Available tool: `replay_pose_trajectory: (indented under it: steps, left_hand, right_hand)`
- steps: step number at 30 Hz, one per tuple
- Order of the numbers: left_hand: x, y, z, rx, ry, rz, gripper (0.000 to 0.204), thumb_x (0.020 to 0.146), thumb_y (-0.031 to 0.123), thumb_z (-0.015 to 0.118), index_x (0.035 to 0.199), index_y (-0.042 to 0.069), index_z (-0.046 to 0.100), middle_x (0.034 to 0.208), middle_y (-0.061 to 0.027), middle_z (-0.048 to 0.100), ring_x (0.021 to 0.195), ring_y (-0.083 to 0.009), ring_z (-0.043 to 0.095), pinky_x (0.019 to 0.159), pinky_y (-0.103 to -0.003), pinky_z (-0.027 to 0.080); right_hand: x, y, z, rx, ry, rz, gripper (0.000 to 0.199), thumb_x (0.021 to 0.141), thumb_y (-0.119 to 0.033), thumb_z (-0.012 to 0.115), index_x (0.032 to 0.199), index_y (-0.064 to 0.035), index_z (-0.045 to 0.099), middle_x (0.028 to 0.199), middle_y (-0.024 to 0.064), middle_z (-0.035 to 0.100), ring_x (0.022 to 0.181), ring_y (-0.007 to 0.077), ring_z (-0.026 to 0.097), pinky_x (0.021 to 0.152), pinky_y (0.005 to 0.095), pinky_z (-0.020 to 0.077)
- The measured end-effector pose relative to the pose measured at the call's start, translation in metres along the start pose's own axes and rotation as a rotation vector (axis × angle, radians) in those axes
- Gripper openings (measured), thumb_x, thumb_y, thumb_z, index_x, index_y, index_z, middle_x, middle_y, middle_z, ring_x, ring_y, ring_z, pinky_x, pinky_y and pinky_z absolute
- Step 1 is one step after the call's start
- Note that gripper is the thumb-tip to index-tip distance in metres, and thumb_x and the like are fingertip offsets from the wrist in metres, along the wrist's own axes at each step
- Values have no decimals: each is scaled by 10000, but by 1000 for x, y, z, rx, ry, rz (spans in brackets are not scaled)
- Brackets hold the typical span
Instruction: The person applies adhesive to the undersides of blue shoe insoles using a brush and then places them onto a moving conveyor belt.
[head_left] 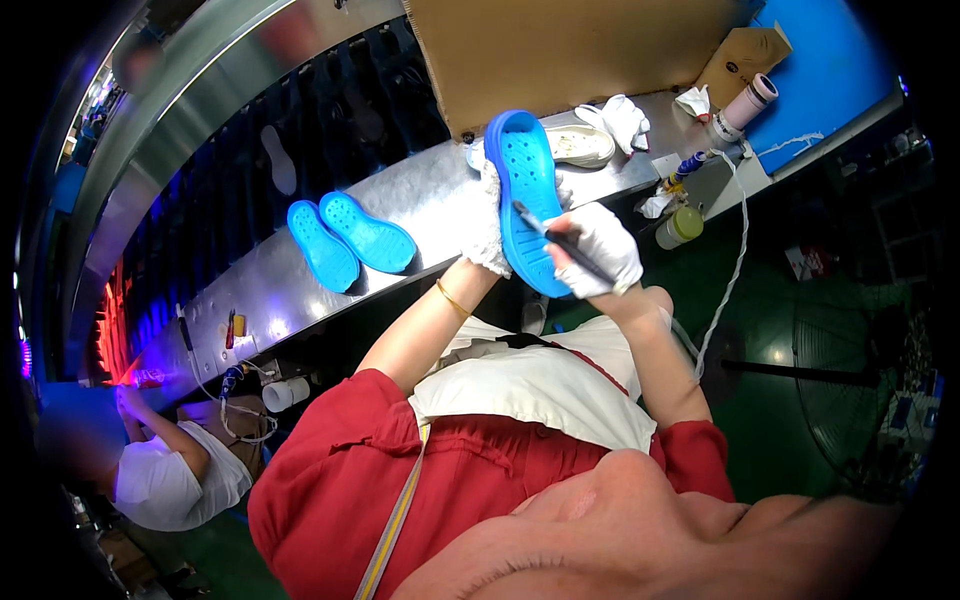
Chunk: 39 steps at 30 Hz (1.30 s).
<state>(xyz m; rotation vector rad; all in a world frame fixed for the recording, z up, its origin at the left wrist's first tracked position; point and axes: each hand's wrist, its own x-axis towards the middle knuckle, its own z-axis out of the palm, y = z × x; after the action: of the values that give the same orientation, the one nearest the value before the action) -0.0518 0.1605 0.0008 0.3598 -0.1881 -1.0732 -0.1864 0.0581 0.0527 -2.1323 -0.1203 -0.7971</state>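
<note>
My left hand [485, 230], in a white knit glove, grips a bright blue shoe sole [526, 180] along its left edge, with fingertips showing at its far side. The sole is raised and tilted above the bench edge, its holed and ribbed inner face toward me. My right hand [605, 250], in a white glove, is closed around a dark pen-shaped tool [580, 255]. The tool's tip lies over the sole's inner face; whether it touches is unclear. To the left, a blue sole [322, 245] and another blue sole [370, 235] rest side by side on the metal bench [440, 190].
Behind the raised sole lie a cream shoe [583, 147] and a white cloth [625, 122]. A cardboard panel [570, 60] stands behind them. Rightward are a pink tumbler [748, 105], a yellow-green jar [682, 228] and a white cord [738, 260]. A co-worker [180, 475] sits at far left.
</note>
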Motion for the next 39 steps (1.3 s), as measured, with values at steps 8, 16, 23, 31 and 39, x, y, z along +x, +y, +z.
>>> replay_pose_trajectory:
  steps: [8,16,23,31,39]
  left_hand:
    - [3,16,2,-11,-28,28,838,816,697,483,1364,67,409,1245,-174,549,1123,-340,547,1017,-492,413]
    - [-2,17,21,-36,-145,27,849,811,693,491,1377,69,384,1262,-172,532,1127,-332,547,1010,-500,409]
    - [2,-3,23,-123,-188,19,893,831,738,363,1426,74,311,1335,-204,469,1195,-370,492,1005,-489,421]
    - [2,8,23,-27,-262,170,624,948,492,418,1370,33,392,1313,-176,506,1171,-296,529,1026,-441,423]
    - [-6,17,30,-60,-193,139,848,830,701,425,1407,83,361,1383,-161,445,1244,-323,465,1077,-481,347]
  right_hand:
    - [2,-19,-12,76,-34,62,207,766,55,671,928,-31,576,843,61,577,709,128,606,648,253,493]
    - [0,-15,-19,561,-14,398,135,820,61,629,934,4,584,858,76,627,724,123,653,662,241,528]
    - [-4,-7,-15,398,50,115,133,848,64,584,954,-4,540,902,98,613,749,128,645,709,255,522]
    - [-10,-9,-10,763,198,423,132,810,78,606,927,20,584,839,97,618,719,132,639,660,248,527]
    - [-3,-11,-6,1015,19,620,119,862,45,554,969,11,591,903,121,650,757,159,659,714,277,539]
